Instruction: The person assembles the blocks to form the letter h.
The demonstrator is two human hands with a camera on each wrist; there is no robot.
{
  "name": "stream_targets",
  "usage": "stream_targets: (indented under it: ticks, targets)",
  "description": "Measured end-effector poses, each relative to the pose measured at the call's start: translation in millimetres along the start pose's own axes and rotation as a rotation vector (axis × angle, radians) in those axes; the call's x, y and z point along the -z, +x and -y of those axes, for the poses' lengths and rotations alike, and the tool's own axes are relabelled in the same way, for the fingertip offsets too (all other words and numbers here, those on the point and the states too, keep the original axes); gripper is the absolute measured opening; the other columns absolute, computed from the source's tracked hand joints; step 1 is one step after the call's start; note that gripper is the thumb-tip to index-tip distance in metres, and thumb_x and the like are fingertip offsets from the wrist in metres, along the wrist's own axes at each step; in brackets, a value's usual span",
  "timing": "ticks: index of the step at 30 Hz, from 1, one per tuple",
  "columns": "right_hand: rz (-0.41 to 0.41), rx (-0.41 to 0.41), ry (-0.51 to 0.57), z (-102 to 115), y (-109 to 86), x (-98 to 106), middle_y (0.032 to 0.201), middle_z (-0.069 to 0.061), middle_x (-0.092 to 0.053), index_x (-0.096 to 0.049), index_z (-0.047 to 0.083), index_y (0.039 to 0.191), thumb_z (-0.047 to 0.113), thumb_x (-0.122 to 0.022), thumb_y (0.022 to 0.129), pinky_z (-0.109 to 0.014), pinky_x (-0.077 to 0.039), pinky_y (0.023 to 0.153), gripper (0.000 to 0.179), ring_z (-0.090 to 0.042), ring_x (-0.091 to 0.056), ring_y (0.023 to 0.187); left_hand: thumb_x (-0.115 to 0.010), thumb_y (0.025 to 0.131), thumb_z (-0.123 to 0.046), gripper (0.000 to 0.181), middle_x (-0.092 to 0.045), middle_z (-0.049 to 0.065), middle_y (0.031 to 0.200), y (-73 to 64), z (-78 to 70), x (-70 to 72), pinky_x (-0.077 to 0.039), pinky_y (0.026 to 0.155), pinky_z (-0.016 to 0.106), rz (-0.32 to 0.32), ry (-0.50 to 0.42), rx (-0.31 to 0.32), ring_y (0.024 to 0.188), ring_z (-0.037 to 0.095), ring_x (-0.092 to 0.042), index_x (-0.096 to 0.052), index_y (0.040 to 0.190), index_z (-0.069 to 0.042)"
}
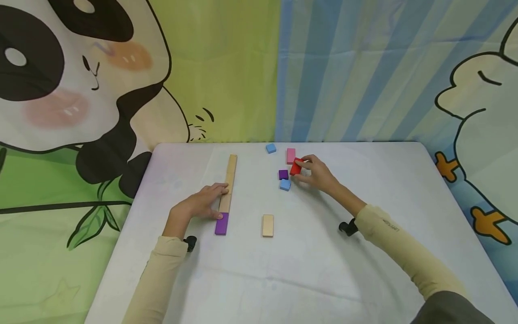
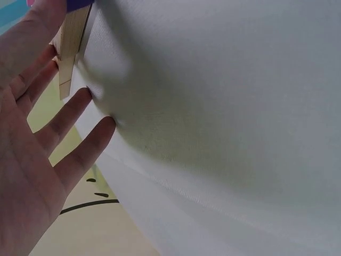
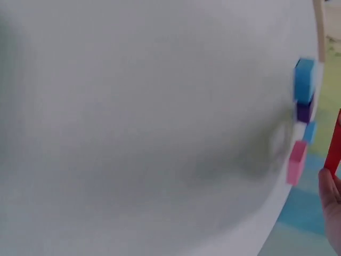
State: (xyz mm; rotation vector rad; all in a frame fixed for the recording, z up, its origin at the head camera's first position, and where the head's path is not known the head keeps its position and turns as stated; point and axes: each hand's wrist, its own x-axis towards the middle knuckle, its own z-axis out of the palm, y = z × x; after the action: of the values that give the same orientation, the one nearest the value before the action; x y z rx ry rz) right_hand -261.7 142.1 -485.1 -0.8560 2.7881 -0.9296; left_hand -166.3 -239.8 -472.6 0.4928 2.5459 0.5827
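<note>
On the table's left part a row of plain wooden blocks [image 1: 231, 170] runs away from me, with a purple block [image 1: 221, 226] at its near end. My left hand [image 1: 201, 201] lies beside this row. Its thumb touches the purple block and some fingertips reach the wooden blocks; the left wrist view shows the fingers [image 2: 88, 149] spread and fairly straight. My right hand [image 1: 317, 174] pinches a red block [image 1: 296, 167] between thumb and fingers. In the right wrist view the red block [image 3: 334, 149] appears raised off the table, partly cut off by the frame's edge.
Close to the right hand are a pink block [image 1: 291, 155], a small dark purple block [image 1: 283, 174] and a blue block [image 1: 285, 185]. Another blue block [image 1: 270, 148] lies near the table's far edge. A single wooden block [image 1: 268, 226] rests mid-table. Printed cloth [image 1: 226, 67] hangs behind.
</note>
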Motion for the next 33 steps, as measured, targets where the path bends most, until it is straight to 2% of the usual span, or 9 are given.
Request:
stream_targets:
  ticks: [3, 5, 8, 11, 15, 23, 33]
  targets:
    - [0.003, 0.13, 0.078, 19, -9.7, -7, 0.125, -0.024, -0.055, -0.059, 0.0, 0.13, 0.013, -0.077, 0.082, -0.046, -0.057, 0.082, 0.053, -0.034, -0.056, 0.108, -0.079, 0.081, -0.025, 0.081, -0.021, 0.004, 0.162, -0.8, 0.0, 0.3, -0.031, 0.116, 0.054, 0.0, -0.005, -0.002, 0.146, 0.033, -0.023, -0.036, 0.148, -0.008]
    - [0.053, 0.223, 0.095, 34, -17.0, -15, 0.122, -0.024, -0.057, -0.061, -0.001, 0.128, 0.013, -0.078, 0.081, -0.045, -0.057, 0.078, 0.052, -0.033, -0.057, 0.105, -0.079, 0.081, -0.025, 0.081, -0.021, 0.005, 0.162, -1.0, -0.1, 0.7, -0.03, 0.116, 0.055, -0.003, -0.005, -0.004, 0.146, 0.034, -0.023, -0.036, 0.148, -0.008]
    - [0.135, 0.285, 0.079, 50, -26.6, -29, 0.121, -0.021, -0.058, -0.063, 0.001, 0.127, 0.018, -0.079, 0.08, -0.039, -0.057, 0.078, 0.052, -0.029, -0.058, 0.104, -0.079, 0.08, -0.025, 0.082, -0.02, 0.004, 0.162, -1.0, -0.3, 0.7, -0.03, 0.116, 0.054, -0.001, -0.005, 0.0, 0.147, 0.034, -0.023, -0.036, 0.148, -0.009]
    - [0.18, 0.256, 0.069, 57, -31.6, -42, 0.123, -0.018, -0.058, -0.063, 0.004, 0.128, 0.023, -0.079, 0.081, -0.034, -0.057, 0.08, 0.052, -0.025, -0.058, 0.105, -0.079, 0.08, -0.025, 0.081, -0.02, 0.004, 0.162, -0.8, -0.5, 0.7, -0.03, 0.116, 0.055, 0.0, -0.004, 0.005, 0.147, 0.034, -0.023, -0.036, 0.147, -0.009]
    - [0.183, 0.202, 0.086, 58, -32.8, -52, 0.124, -0.017, -0.057, -0.063, 0.006, 0.128, 0.024, -0.078, 0.081, -0.033, -0.057, 0.079, 0.053, -0.024, -0.057, 0.104, -0.079, 0.08, -0.025, 0.08, -0.021, 0.005, 0.162, -0.7, -0.9, 0.7, -0.031, 0.115, 0.056, -0.004, 0.003, 0.001, 0.146, 0.035, -0.024, -0.037, 0.146, -0.008]
    - [0.204, 0.242, 0.11, 58, -33.2, -60, 0.124, -0.019, -0.057, -0.065, 0.007, 0.126, 0.024, -0.077, 0.083, -0.031, -0.055, 0.078, 0.048, -0.023, -0.057, 0.098, -0.079, 0.08, -0.026, 0.08, -0.021, 0.006, 0.161, -0.5, -0.4, 0.5, -0.031, 0.115, 0.055, 0.001, 0.01, -0.002, 0.146, 0.036, -0.024, -0.037, 0.147, -0.007]
    - [0.232, 0.221, 0.08, 56, -31.0, -63, 0.129, -0.019, -0.056, -0.065, 0.011, 0.127, 0.027, -0.074, 0.085, -0.028, -0.055, 0.08, 0.046, -0.024, -0.058, 0.103, -0.079, 0.081, -0.027, 0.081, -0.021, 0.004, 0.162, 2.1, 0.8, -0.4, -0.032, 0.115, 0.055, 0.009, 0.018, 0.004, 0.146, 0.034, -0.024, -0.036, 0.147, -0.009]
